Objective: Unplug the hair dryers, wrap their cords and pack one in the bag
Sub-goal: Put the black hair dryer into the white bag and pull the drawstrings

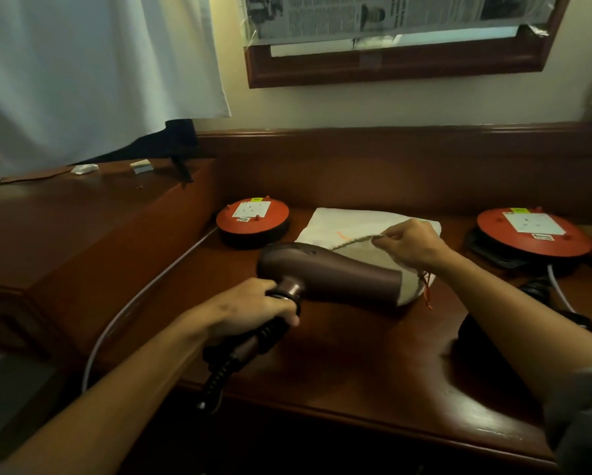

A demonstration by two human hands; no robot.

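My left hand (250, 310) grips the handle of a brown hair dryer (332, 272), with the black cord bundled along the handle and its coiled end hanging below. The dryer's nozzle points right, at the mouth of a white cloth bag (352, 224) lying on the wooden desk (356, 354). My right hand (407, 241) pinches the bag's upper rim and lifts it, holding the mouth apart. An orange drawstring hangs at the bag's right corner. A second, black hair dryer (472, 330) lies partly hidden under my right forearm.
Two red round extension reels stand at the back, one on the left (253, 217) and one on the right (534, 231), each with a pale cable trailing off. A raised wooden ledge (82, 214) lies to the left, a curtain above it.
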